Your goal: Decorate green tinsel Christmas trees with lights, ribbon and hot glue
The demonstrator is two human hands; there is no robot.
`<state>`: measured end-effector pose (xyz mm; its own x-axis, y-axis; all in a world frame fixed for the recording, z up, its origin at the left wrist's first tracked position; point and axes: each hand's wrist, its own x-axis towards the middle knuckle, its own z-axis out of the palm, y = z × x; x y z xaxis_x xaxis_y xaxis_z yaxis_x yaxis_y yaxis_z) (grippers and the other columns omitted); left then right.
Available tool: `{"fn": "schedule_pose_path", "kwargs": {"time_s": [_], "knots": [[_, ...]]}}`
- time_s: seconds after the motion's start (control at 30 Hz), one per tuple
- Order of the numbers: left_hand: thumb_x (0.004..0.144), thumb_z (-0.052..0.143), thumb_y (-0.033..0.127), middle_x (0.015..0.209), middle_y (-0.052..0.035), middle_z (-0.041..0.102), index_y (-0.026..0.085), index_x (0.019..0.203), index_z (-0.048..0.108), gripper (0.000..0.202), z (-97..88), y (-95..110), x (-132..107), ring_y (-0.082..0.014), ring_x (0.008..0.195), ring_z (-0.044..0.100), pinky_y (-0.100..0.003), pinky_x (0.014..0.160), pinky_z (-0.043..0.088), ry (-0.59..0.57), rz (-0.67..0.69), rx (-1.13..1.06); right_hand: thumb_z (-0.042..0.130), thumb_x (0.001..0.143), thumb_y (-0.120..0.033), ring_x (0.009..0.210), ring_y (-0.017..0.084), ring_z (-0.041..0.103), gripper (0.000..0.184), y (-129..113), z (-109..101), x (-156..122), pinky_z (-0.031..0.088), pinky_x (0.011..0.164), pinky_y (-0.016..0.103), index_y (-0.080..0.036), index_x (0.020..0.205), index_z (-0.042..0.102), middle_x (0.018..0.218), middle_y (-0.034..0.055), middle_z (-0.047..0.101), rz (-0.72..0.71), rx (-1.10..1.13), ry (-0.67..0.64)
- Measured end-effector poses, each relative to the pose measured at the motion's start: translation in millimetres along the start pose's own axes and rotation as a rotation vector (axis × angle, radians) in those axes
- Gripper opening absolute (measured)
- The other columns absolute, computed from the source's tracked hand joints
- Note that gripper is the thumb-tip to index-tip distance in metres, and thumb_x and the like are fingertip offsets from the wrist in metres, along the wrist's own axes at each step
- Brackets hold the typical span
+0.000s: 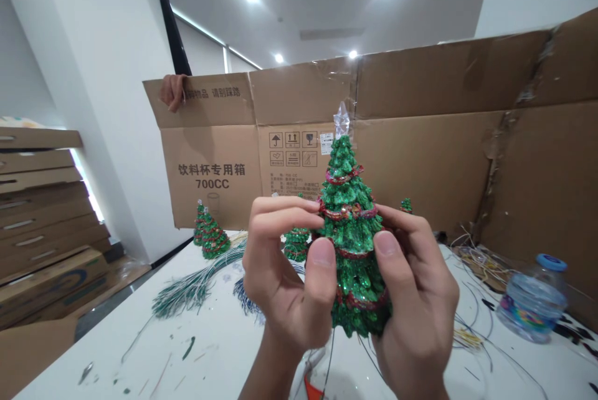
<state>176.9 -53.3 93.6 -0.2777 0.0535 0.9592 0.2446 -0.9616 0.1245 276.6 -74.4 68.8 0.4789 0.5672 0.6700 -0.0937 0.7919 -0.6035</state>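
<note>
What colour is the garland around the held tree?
The garland is red with pinkish patches against the green tree; the head view shows it best.

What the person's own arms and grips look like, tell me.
The left grip and right grip are bare hands: no gloves, rings or bracelets show. The thumbnails look short and plain. No sleeves or watch appear on the visible wrists.

- You wear the camera on your head, facing forward over the table (224,350).
- Your fingers (296,218) sit close to the lens, at mid-view.
- Cardboard (420,82) stands farther off; the ceiling (317,1) tops your view.
</note>
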Motion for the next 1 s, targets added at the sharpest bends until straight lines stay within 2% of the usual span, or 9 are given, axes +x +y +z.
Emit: {"fn": "schedule_pose_path", "kwargs": {"time_s": [0.13,0.23,0.43,0.53,0.87,1.0], "knots": [[0.096,0.062,0.011,0.103,-0.0059,0.071,0.021,0.095,0.073,0.015,0.4,-0.9,0.5,-0.0234,0.099,0.066,-0.044,0.088,0.052,-0.029,0.018,0.037,0.073,0.107,-0.041,0.087,0.016,0.076,0.018,1.1,0.0,-0.3,0.059,0.073,0.026,-0.029,0.117,0.081,0.103,0.0002,0.081,-0.02,-0.016,-0.008],[0.094,0.062,0.01,0.103,-0.0055,0.07,0.022,0.102,0.073,0.018,0.2,-1.2,0.4,-0.024,0.099,0.066,-0.044,0.087,0.052,-0.006,0.009,-0.016,0.072,0.107,-0.041,0.085,0.015,0.076,0.017,1.5,-0.3,-0.7,0.059,0.071,0.024,-0.03,0.117,0.08,0.101,-0.001,0.081,-0.024,-0.024,-0.018],[0.095,0.062,0.011,0.104,-0.0057,0.071,0.021,0.102,0.073,0.016,-0.6,-0.6,0.1,-0.0238,0.099,0.066,-0.044,0.087,0.052,-0.013,0.0,-0.007,0.071,0.108,-0.043,0.084,0.013,0.075,0.018,2.5,-1.2,-0.1,0.06,0.071,0.022,-0.031,0.118,0.08,0.101,-0.0017,0.08,-0.017,-0.035,-0.023],[0.096,0.062,0.011,0.104,-0.0057,0.071,0.021,0.095,0.073,0.015,-0.7,-0.2,0.1,-0.0231,0.099,0.066,-0.043,0.088,0.051,-0.032,0.008,0.044,0.072,0.108,-0.043,0.084,0.013,0.075,0.017,2.7,-1.7,-0.1,0.061,0.071,0.021,-0.031,0.117,0.08,0.1,-0.002,0.08,-0.025,-0.028,-0.024],[0.096,0.062,0.011,0.105,-0.0053,0.07,0.021,0.1,0.073,0.015,-1.0,1.1,0.0,-0.0228,0.1,0.066,-0.043,0.089,0.052,-0.015,-0.023,-0.003,0.072,0.107,-0.042,0.085,0.014,0.075,0.018,2.1,-1.6,0.3,0.06,0.071,0.023,-0.031,0.118,0.08,0.104,-0.0003,0.081,-0.034,-0.04,-0.02],[0.097,0.063,0.012,0.105,-0.005,0.071,0.02,0.095,0.075,0.015,-2.6,1.3,0.0,-0.0217,0.101,0.066,-0.042,0.088,0.052,-0.044,-0.006,0.076,0.072,0.107,-0.043,0.085,0.014,0.075,0.017,2.3,-0.9,0.4,0.06,0.072,0.023,-0.032,0.117,0.08,0.102,-0.0009,0.081,-0.025,-0.031,-0.019]]}}
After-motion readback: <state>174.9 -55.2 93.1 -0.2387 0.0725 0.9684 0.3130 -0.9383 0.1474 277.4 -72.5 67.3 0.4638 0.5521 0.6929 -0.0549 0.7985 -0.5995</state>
